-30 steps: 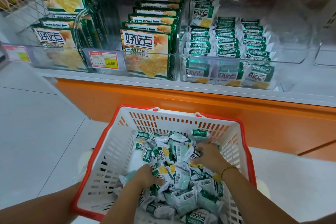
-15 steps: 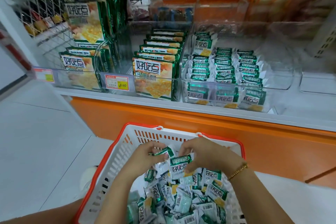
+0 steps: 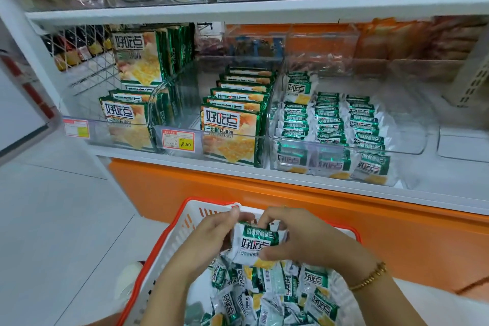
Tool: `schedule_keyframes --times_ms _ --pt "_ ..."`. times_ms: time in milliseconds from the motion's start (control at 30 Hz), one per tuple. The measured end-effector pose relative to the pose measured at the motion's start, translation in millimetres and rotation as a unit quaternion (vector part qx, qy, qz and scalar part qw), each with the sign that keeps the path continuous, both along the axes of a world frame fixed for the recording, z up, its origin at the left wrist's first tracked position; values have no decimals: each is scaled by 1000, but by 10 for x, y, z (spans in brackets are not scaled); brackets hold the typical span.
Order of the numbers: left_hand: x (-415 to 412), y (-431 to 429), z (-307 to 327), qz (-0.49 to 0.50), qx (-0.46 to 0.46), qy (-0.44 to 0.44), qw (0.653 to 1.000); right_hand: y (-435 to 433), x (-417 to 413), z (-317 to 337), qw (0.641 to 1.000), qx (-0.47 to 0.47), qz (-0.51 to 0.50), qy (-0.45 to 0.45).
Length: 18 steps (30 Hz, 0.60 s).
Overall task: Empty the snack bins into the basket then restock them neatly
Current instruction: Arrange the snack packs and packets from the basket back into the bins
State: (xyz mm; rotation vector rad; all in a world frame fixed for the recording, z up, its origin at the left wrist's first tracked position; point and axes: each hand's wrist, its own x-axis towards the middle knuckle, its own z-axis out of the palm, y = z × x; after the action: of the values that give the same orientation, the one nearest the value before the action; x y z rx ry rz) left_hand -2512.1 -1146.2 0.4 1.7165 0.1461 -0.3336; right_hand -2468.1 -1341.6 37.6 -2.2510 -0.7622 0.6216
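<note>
Two forearms [image 3: 169, 296] show along the bottom edge of the frame, bare from there up to the hands. At lower right, just behind the right hand [image 3: 299, 238], the wrist wears a slim gold-coloured bracelet [image 3: 370, 276] of small rounded beads in a single row, sitting snug. The left hand [image 3: 209, 238], at lower centre, is bare, as is its wrist.

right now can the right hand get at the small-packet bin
Probably yes: the bin is open-topped with nothing between it and the right hand, though that hand and the left hand grip packets.
</note>
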Motion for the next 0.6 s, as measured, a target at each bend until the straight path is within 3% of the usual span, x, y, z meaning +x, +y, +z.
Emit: schedule_keyframes --times_ms 267,433,600 --pt "44 -54 168 -54 -13 1 998 -55 107 49 991 129 -40 5" --pt "202 -65 479 -29 15 -75 997 -82 181 368 988 145 -52 -16" --pt "467 -141 831 -12 105 -178 978 -118 379 752 987 125 -78 -66"
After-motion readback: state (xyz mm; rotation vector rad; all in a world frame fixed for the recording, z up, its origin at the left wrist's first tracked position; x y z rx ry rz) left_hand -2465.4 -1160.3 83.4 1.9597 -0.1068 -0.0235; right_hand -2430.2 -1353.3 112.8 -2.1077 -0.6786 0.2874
